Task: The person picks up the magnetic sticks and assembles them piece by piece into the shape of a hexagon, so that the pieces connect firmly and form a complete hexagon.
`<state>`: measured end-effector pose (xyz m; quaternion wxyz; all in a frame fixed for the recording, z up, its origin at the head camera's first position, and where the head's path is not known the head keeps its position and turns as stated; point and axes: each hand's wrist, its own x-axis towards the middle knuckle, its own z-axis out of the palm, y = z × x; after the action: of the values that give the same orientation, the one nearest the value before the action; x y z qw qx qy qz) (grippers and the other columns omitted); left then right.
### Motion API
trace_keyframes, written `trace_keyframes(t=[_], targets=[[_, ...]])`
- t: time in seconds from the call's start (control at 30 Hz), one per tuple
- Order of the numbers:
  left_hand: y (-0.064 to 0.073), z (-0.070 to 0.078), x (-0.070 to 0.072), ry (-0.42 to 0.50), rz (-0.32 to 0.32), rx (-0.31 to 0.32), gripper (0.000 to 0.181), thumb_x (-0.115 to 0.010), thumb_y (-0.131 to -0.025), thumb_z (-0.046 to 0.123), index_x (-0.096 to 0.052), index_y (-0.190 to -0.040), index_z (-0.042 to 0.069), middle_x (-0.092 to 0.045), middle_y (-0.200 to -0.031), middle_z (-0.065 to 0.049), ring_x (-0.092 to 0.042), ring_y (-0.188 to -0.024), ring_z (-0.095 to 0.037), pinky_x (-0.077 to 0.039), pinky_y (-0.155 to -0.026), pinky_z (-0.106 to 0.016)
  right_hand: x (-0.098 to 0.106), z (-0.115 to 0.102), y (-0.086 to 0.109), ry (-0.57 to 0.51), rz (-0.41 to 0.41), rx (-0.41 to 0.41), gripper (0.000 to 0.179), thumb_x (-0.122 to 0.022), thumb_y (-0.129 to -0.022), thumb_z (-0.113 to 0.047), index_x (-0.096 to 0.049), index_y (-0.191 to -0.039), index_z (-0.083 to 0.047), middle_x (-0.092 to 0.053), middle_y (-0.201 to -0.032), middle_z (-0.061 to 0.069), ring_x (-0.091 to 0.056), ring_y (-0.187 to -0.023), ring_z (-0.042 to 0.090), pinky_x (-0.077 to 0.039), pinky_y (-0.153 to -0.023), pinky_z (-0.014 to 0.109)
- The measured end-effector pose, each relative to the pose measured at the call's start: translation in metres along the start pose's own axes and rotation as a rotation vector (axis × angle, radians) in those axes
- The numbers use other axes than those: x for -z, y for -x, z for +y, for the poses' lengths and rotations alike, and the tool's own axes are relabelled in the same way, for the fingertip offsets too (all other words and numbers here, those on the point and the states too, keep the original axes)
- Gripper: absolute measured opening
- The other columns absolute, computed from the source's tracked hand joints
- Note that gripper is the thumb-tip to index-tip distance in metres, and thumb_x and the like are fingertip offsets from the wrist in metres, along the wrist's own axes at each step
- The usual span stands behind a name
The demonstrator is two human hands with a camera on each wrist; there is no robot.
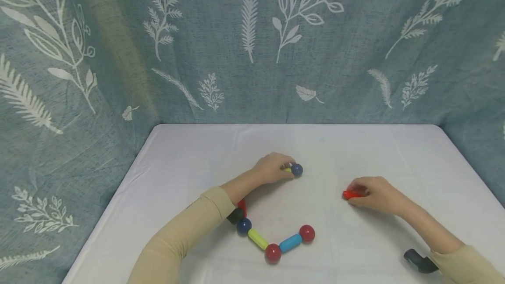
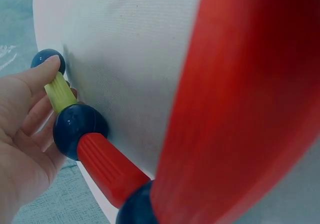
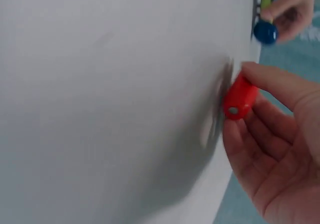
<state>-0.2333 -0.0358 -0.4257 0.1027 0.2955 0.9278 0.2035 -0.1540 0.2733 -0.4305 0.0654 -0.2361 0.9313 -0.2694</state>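
Note:
My left hand [image 1: 275, 168] pinches a yellow-green magnetic rod [image 2: 61, 93] between thumb and fingers. A dark blue ball [image 1: 297, 170] sits at the rod's far end, with a second blue ball [image 2: 80, 130] at its near end. From there the chain runs on through a red rod [image 2: 111, 169], partly behind my forearm in the head view. Lower down follow a blue ball [image 1: 244, 226], a yellow-green rod [image 1: 258, 239], a red ball [image 1: 273, 253], a light blue rod [image 1: 290, 243] and a red ball [image 1: 307, 233]. To the right, my right hand [image 1: 375, 194] pinches a separate red rod [image 3: 240, 98], a round metal spot on its end.
A white cloth covers the table [image 1: 335, 143]. Behind and beside it hangs a blue-green curtain [image 1: 221, 47] with white leaf prints. Dark devices show at the right sleeve [image 1: 473, 266] and beside the left sleeve [image 1: 189, 227].

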Motion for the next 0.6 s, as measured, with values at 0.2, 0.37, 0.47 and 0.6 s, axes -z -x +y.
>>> trace_keyframes(t=[0.2,0.37,0.47,0.6], targets=[[0.000,-0.002,0.001,0.014,0.012,-0.008,0.038,-0.070,-0.091,0.029,-0.064,-0.125,0.015,-0.068,-0.115,-0.005,-0.063,-0.107,-0.020,-0.050,-0.090,-0.034,-0.021,-0.025,-0.039,-0.102,0.020,-0.089,0.025,-0.078,-0.083,-0.026,-0.071,-0.100,-0.009,-0.066,-0.084,-0.005,-0.057,-0.075,0.011,-0.050,-0.065,0.026],[0.000,-0.001,0.001,0.020,0.013,-0.018,0.038,-0.071,-0.090,0.028,-0.064,-0.125,0.014,-0.068,-0.115,-0.005,-0.063,-0.107,-0.020,-0.050,-0.090,-0.033,-0.034,-0.041,-0.065,-0.159,0.005,-0.155,0.028,-0.076,-0.085,-0.029,-0.071,-0.101,-0.007,-0.065,-0.081,-0.003,-0.056,-0.073,0.014,-0.049,-0.064,0.028],[-0.001,-0.001,0.001,0.021,0.015,-0.027,0.037,-0.071,-0.090,0.026,-0.065,-0.124,0.013,-0.069,-0.114,-0.005,-0.063,-0.107,-0.020,-0.050,-0.089,-0.033,-0.038,-0.046,-0.073,-0.188,0.011,-0.201,0.029,-0.075,-0.085,-0.029,-0.071,-0.101,-0.006,-0.064,-0.080,-0.001,-0.055,-0.071,0.015,-0.048,-0.062,0.027],[-0.001,0.000,0.000,0.018,0.008,-0.026,0.037,-0.071,-0.090,0.026,-0.065,-0.124,0.014,-0.069,-0.114,-0.005,-0.063,-0.107,-0.020,-0.050,-0.088,-0.033,-0.042,-0.049,-0.078,-0.221,0.020,-0.233,0.028,-0.075,-0.086,-0.028,-0.070,-0.101,-0.005,-0.065,-0.078,0.000,-0.056,-0.068,0.014,-0.047,-0.060,0.027]])
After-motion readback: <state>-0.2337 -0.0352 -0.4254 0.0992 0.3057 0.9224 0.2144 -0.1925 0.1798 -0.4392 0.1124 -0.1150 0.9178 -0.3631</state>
